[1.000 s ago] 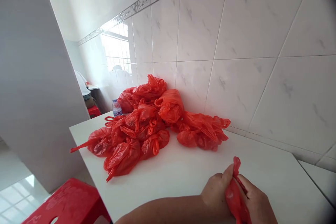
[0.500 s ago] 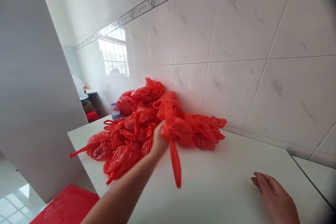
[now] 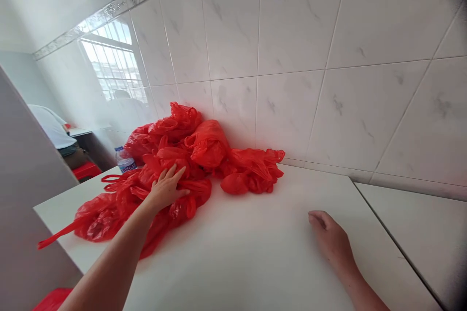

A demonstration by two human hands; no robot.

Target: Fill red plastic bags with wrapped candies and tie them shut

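Note:
Red plastic bags (image 3: 209,143) lie heaped on the white table (image 3: 233,262) against the tiled wall. Several look knotted and bulging; their contents cannot be made out. My left hand (image 3: 168,188) rests on the middle of the pile with its fingers spread, touching the bags and gripping none. A flatter clump of red bags (image 3: 255,170) sits to the right of the heap. On the right side of the table, my right hand (image 3: 330,235) is curled, its fingers and thumb together, apart from the bags. Whether anything is inside that hand is hidden.
A water bottle (image 3: 125,160) with a blue cap stands behind the pile at the left. A red stool (image 3: 53,299) shows at the lower left. In the back left, a person in a white top (image 3: 53,126) sits by another table. A seam (image 3: 397,250) divides the tabletops.
My left hand has let go of the red bag it held and moved onto the heap, fingers spread. The view has turned right. My right hand stays off the bags, now more curled.

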